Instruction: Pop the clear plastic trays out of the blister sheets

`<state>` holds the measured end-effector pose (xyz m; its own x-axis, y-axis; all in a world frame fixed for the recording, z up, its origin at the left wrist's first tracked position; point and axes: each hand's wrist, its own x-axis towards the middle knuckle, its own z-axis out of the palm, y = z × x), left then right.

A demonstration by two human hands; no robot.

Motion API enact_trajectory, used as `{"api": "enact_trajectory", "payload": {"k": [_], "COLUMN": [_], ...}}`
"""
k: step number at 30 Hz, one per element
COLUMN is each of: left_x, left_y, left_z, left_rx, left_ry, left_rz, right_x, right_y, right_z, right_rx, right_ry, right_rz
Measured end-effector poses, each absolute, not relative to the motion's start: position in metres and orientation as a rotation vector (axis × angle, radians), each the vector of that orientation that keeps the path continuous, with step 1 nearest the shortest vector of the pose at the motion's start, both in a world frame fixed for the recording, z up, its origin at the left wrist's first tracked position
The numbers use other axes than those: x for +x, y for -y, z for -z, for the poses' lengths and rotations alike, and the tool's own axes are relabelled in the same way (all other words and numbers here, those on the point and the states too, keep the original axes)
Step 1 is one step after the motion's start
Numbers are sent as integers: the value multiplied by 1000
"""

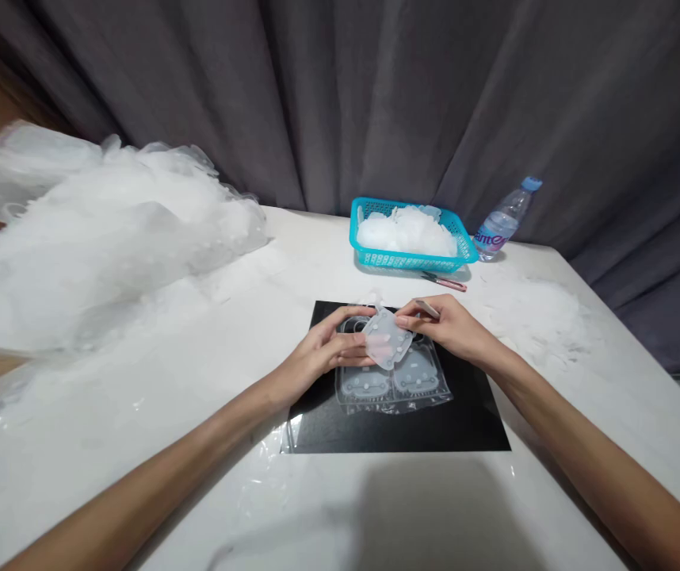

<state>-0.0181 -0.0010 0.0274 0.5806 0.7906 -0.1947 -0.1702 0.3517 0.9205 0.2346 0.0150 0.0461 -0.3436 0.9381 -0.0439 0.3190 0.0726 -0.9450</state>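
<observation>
Left hand (pixel 323 350) and right hand (pixel 448 327) pinch a translucent pad (pixel 386 339) (opposite edges, tilted).

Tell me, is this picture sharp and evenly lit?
Head view: sharp where the left hand and right hand pinch the translucent pad; the plastic heap at left is smeared; the table edges bow; a shadow lies on its near side; glare at the black mat's near-left corner.
</observation>
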Motion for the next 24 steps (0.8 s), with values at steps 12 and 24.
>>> {"api": "enact_trajectory", "payload": {"k": [12, 24], "left_x": [-17, -13], "left_y": [-1, 13], "left_z": [-15, -11], "left_rx": [1113, 1336], "left_ry": [-581, -686], "left_rz": [-605, -647], "right_x": [237, 236], "right_y": [-17, -14], "right_z": [-46, -58], "right_rx": [-1238, -1206], "right_ry": [1818, 1864], "right_rz": [-1305, -1317]}}
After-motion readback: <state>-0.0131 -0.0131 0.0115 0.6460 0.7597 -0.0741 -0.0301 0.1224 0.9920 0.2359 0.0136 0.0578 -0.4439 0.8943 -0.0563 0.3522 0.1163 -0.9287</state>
